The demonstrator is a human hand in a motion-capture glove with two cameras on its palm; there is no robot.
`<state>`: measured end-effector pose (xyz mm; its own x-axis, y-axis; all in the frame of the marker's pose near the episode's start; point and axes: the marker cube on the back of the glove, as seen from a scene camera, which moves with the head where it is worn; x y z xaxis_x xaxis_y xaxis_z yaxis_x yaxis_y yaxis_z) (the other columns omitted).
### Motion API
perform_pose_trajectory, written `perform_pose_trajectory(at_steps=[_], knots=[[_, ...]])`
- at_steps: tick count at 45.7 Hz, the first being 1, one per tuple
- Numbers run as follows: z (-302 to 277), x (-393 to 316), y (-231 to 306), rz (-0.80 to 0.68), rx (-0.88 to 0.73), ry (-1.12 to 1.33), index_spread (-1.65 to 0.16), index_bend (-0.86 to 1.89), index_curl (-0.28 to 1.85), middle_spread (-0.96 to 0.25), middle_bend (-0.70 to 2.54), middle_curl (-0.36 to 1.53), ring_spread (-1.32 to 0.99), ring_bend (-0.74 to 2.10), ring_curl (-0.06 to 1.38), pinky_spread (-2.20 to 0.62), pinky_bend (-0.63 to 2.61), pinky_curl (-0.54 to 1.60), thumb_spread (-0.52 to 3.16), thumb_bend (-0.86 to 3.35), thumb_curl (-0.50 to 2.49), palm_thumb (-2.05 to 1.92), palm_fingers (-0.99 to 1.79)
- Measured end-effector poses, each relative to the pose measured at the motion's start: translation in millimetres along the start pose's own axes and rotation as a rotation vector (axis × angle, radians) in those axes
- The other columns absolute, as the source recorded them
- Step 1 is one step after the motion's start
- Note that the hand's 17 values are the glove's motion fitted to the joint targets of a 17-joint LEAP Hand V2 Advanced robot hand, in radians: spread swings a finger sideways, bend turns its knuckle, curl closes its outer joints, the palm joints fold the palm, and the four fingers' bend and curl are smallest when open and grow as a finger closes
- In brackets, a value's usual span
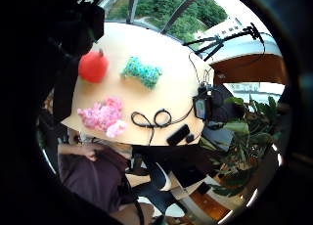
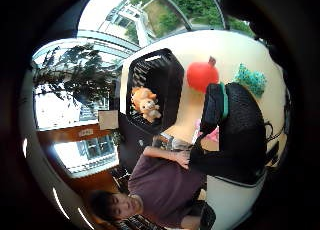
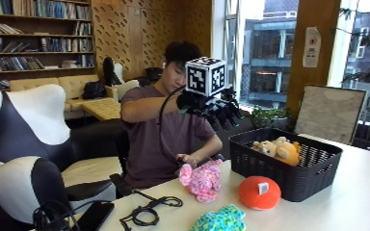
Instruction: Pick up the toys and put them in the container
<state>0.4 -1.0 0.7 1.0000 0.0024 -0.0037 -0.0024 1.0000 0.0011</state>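
Fuzzy pink plush toy (image 3: 202, 180) lies on table (image 3: 339, 202), flecked with colour.

We see the teal toy (image 3: 219, 220) cut off by the outside view's lower edge, and the basket (image 3: 281, 166) wall hides the orange plush's (image 3: 280, 149) lower body.

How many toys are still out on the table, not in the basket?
3. The pink plush toy lies near the table's edge by the person, the red round toy sits against the black basket, the teal toy lies nearest the camera. More may be hidden.
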Motion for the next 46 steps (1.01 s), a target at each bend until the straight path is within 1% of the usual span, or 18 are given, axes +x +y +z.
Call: perform_pose_trajectory(at_steps=[1, 2, 3, 9, 14, 19, 29, 31, 32, 35, 42, 46], knots=[[0.3, 0.2, -0.4, 0.001, 0.000, 0.002, -0.10, 0.06, 0.00, -0.04, -0.02, -0.02, -0.08, 0.51, 0.08, -0.06, 0.62, 0.13, 0.43, 0.10, 0.00, 0.10, 0.32], [0.7, 0.8, -1.3, 0.003, 0.000, 0.005, -0.11, 0.07, 0.02, -0.05, -0.01, -0.02, -0.09, 0.55, 0.11, -0.07, 0.67, 0.16, 0.52, 0.11, 0.00, 0.11, 0.29], [1.2, 1.6, -2.4, 0.007, 0.000, 0.009, -0.13, 0.05, 0.02, -0.08, 0.15, 0.02, -0.10, 0.56, 0.13, -0.08, 0.67, 0.18, 0.62, 0.13, 0.01, 0.12, 0.32], [1.6, 6.7, -9.9, 0.018, -0.003, 0.014, -0.18, 0.09, 0.04, -0.11, 0.19, 0.07, -0.15, 0.68, 0.20, -0.10, 0.77, 0.25, 1.07, 0.18, 0.05, 0.13, 0.23], [0.1, 10.6, -16.6, 0.016, -0.005, -0.003, -0.20, 0.12, 0.07, -0.12, 0.20, 0.11, -0.18, 0.72, 0.22, -0.11, 0.81, 0.28, 1.33, 0.21, 0.08, 0.11, 0.17], [-1.4, 12.0, -21.4, 0.010, 0.008, 0.003, -0.21, 0.13, 0.09, -0.11, 0.21, 0.15, -0.19, 0.71, 0.23, -0.11, 0.85, 0.30, 1.49, 0.22, 0.11, 0.08, 0.10], [2.7, 21.5, -39.1, -0.009, -0.025, 0.036, -0.23, 0.14, 0.14, -0.07, 0.19, 0.21, -0.17, 0.65, 0.23, -0.08, 0.88, 0.32, 1.59, 0.20, 0.16, 0.01, -0.07], [5.7, 25.1, -43.3, -0.023, -0.038, 0.034, -0.23, 0.14, 0.15, -0.08, 0.18, 0.22, -0.15, 0.60, 0.21, -0.06, 0.87, 0.32, 1.54, 0.18, 0.17, 0.00, -0.15], [8.1, 27.2, -45.8, -0.028, -0.046, 0.034, -0.23, 0.14, 0.16, -0.08, 0.17, 0.22, -0.16, 0.61, 0.22, -0.06, 0.87, 0.32, 1.56, 0.18, 0.17, -0.01, -0.12], [20.2, 35.5, -54.8, -0.025, -0.075, 0.040, -0.24, 0.12, 0.16, -0.07, 0.17, 0.23, -0.14, 0.55, 0.21, -0.05, 0.87, 0.32, 1.50, 0.15, 0.19, -0.01, -0.19], [58.8, 64.8, -76.8, 0.044, -0.151, 0.070, -0.24, 0.09, 0.16, -0.06, 0.17, 0.25, -0.11, 0.47, 0.20, -0.03, 0.85, 0.32, 1.41, 0.10, 0.22, -0.01, -0.22], [91.1, 90.5, -90.4, 0.129, -0.229, 0.082, -0.24, 0.08, 0.16, -0.05, 0.16, 0.25, -0.08, 0.42, 0.19, -0.01, 0.86, 0.33, 1.37, 0.09, 0.23, 0.00, -0.24]])
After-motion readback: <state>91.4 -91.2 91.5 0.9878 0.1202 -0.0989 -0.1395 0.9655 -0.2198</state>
